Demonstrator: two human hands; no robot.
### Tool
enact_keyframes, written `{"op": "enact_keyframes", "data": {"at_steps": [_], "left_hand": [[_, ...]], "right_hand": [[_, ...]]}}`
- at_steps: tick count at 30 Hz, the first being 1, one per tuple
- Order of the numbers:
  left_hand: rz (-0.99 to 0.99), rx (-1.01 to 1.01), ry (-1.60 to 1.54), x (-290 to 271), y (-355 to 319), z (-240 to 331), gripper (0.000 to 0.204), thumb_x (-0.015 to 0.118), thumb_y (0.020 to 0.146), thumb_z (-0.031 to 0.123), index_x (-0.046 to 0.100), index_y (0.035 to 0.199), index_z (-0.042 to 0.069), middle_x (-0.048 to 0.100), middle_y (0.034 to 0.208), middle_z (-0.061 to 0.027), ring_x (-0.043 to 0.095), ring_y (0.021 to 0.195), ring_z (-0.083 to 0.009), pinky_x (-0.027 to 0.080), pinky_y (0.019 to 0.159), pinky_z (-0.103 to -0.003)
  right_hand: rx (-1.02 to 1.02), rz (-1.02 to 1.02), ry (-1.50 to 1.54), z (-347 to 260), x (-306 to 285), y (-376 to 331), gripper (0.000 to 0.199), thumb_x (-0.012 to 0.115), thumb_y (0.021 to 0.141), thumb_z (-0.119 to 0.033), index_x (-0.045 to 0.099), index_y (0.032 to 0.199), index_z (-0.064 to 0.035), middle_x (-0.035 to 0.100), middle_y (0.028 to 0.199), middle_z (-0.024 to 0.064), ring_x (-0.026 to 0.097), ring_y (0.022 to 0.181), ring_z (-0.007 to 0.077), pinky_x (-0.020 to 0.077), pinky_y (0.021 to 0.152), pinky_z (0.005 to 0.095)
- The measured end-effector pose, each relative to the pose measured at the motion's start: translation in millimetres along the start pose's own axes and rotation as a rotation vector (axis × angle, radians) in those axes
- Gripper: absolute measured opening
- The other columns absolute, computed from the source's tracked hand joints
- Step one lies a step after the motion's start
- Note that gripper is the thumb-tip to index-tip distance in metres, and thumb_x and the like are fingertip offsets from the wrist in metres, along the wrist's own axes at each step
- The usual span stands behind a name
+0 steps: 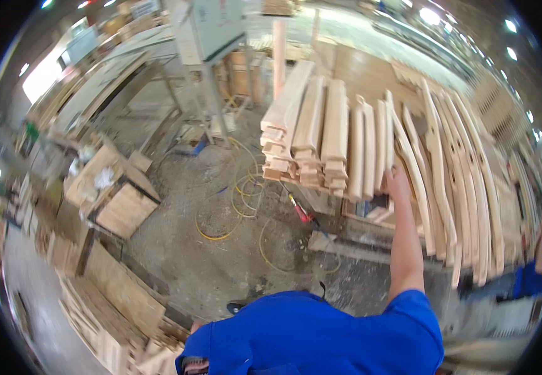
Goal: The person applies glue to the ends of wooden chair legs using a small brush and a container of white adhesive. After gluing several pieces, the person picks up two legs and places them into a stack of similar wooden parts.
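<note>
My right arm reaches forward to a stack of pale, shaped wooden pieces. At its near end, my right hand [397, 182] is closed on the end of a narrow wooden slat [381, 140]; the fingertips are partly hidden. Left of it lie wider grooved wooden rails [308, 115], piled in several layers. On its right are long curved wooden legs [436, 169], side by side and overhanging the near edge. Of my left arm only the blue sleeve [221, 344] shows clearly, at the lower edge. A small patch of skin shows beside it, but the left hand's fingers are hidden.
A red-handled air tool [300, 211] and a coiled yellow hose [221, 234] lie on the floor. A wooden box [124, 209] stands at left, with stacked boards [118, 294] nearer me. Beyond is a grey metal cabinet [211, 28] on legs. Blue cloth [533, 278] appears at far right.
</note>
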State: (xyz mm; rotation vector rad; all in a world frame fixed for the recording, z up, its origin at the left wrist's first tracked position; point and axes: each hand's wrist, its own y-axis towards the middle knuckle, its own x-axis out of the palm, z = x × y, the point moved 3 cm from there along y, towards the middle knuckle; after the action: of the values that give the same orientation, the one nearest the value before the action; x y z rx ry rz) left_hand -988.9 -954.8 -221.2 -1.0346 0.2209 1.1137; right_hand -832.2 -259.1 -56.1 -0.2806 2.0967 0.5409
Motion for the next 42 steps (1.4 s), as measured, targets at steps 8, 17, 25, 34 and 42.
{"op": "enact_keyframes", "data": {"at_steps": [8, 17, 25, 34, 42], "left_hand": [[-0.182, -0.200, -0.152, -29, 61, -18, 0.030, 0.053, 0.084, 0.023, 0.060, 0.105, 0.002, 0.064, 0.092, -0.0140, 0.059, 0.089, -0.0286, 0.047, 0.079, -0.037], [-0.357, 0.065, -0.078, 57, 77, 90, 0.032, 0.055, 0.086, 0.023, 0.059, 0.109, 0.003, 0.064, 0.084, -0.0100, 0.060, 0.083, -0.0201, 0.048, 0.073, -0.032], [-0.499, 0.642, 0.067, 186, 45, 233, 0.036, 0.057, 0.088, 0.024, 0.055, 0.118, 0.004, 0.065, 0.092, -0.0076, 0.060, 0.085, -0.0161, 0.048, 0.075, -0.030], [-1.066, 0.542, 0.342, 253, -20, 223, 0.043, 0.060, 0.088, 0.026, 0.052, 0.124, 0.005, 0.064, 0.100, -0.0090, 0.060, 0.088, -0.0174, 0.048, 0.077, -0.030], [-0.949, 0.714, 0.379, 257, -22, 244, 0.038, 0.060, 0.086, 0.021, 0.055, 0.119, 0.004, 0.065, 0.101, -0.0103, 0.063, 0.088, -0.0184, 0.050, 0.076, -0.030]], "right_hand": [[0.291, 0.069, -0.739, 59, -82, -83, 0.043, 0.066, 0.075, -0.021, 0.054, 0.115, -0.0126, 0.054, 0.119, 0.0073, 0.048, 0.115, 0.0286, 0.0410, 0.088, 0.0513], [-0.048, 0.185, -0.999, 84, -81, -81, 0.043, 0.059, 0.077, -0.016, 0.052, 0.119, -0.0113, 0.052, 0.124, 0.0129, 0.046, 0.115, 0.0327, 0.0379, 0.089, 0.0486], [0.079, -0.110, -0.793, 75, -139, -44, 0.064, 0.068, 0.076, -0.023, 0.040, 0.132, -0.0155, 0.053, 0.111, 0.0114, 0.052, 0.101, 0.0332, 0.0437, 0.085, 0.0465], [0.109, -0.170, 0.041, 88, -172, -51, 0.067, 0.061, 0.077, -0.014, 0.034, 0.138, -0.0047, 0.062, 0.102, 0.0181, 0.062, 0.091, 0.0248, 0.0485, 0.079, 0.0344], [0.158, 0.011, 0.515, 48, -253, -116, 0.066, 0.069, 0.075, -0.014, 0.042, 0.135, -0.0070, 0.063, 0.085, 0.0088, 0.057, 0.071, 0.0110, 0.0454, 0.066, 0.0264]]}}
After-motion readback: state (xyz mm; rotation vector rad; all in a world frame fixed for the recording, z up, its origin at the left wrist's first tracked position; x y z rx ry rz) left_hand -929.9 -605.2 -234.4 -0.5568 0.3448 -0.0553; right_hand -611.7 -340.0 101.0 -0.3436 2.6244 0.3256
